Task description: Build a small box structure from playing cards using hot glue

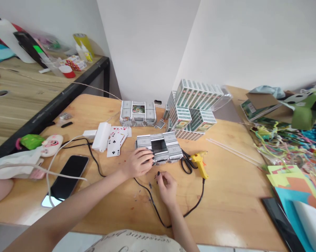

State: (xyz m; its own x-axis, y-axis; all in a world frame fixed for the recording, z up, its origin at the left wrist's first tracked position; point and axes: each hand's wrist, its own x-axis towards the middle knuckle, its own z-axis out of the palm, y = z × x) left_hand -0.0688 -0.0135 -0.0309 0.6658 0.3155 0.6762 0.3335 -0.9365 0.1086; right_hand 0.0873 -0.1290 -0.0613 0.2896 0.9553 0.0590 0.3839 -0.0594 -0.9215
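Note:
My left hand (139,161) grips the near left corner of a box built from grey-backed playing cards (173,148), its fingers lying over the top edge. The box has a dark square opening in its middle. Just below it, my right hand (167,185) is close to the tabletop, fingers curled and thumb pressed in. Whether anything small is in those fingers cannot be made out. To the right of the box lie black scissors (187,165) and a yellow glue gun (200,163), whose black cord loops around my right hand.
Behind stand a second card-built box (138,113) and stacked green-and-white card packs (197,94). Loose playing cards (114,142), a white power adapter (102,136) and a phone (68,176) lie left. Clear glue sticks (233,152), yarn and coloured paper (291,182) are right.

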